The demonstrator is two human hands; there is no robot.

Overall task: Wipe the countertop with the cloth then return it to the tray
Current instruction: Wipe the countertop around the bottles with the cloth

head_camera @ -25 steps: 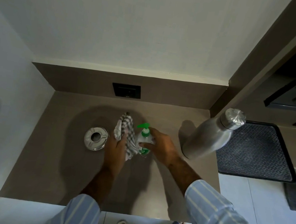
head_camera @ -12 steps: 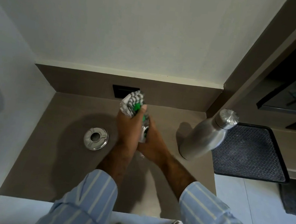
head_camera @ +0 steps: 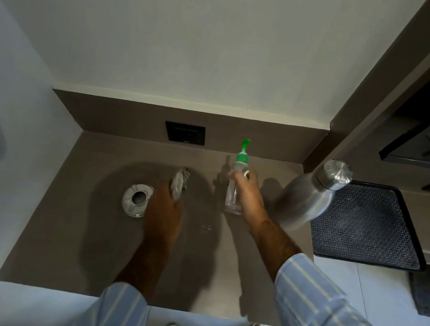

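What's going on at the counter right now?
A person in striped sleeves stands at the brown countertop. The left hand grips the bunched checked cloth just above the surface, beside a round metal ashtray. The right hand holds a clear pump bottle with a green top. A few droplets sit on the counter between the arms. A steel flask stands to the right, next to the black tray, which has no cloth on it.

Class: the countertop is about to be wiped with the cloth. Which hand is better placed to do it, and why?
Left. The left hand already has the cloth in its grip, low over the countertop; the right hand is busy holding the pump bottle.
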